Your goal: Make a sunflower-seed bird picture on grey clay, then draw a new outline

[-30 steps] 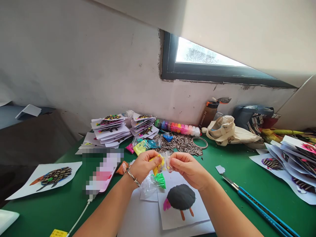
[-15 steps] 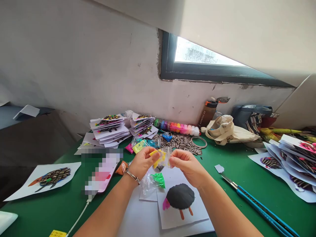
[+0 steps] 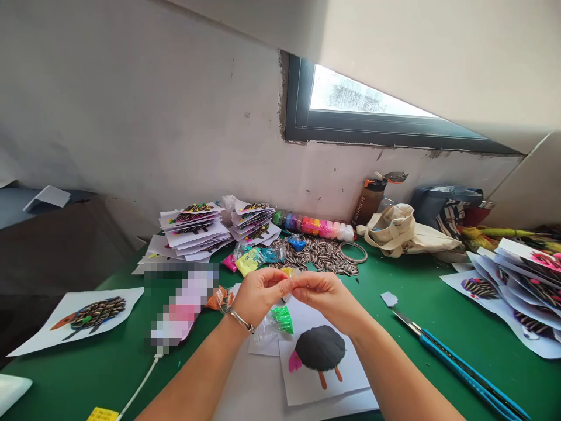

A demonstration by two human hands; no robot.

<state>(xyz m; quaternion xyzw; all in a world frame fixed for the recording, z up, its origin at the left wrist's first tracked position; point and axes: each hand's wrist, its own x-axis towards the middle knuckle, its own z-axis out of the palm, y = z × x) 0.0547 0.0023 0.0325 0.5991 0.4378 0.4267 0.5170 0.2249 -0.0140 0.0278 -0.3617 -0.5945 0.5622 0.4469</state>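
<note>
Yellow packet [image 3: 288, 272] sits just beyond the meeting fingertips, mostly hidden. Left hand [image 3: 259, 296] and right hand [image 3: 325, 298] both pinched, contents unclear, can't tell if gripping the packet. Loose bits could drop onto the black shape [image 3: 321, 348] below and mark it. Wrist bracelet [image 3: 241, 321] might snag the orange packet [image 3: 217, 299] beside it. Farther right, cutter [image 3: 458, 362] has its blade out; a careless forearm swing risks a cut.

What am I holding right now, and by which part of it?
Apparently a small plastic bag with yellow contents, pinched in the fingers of your left hand and right hand; they hide which part is gripped.
</note>
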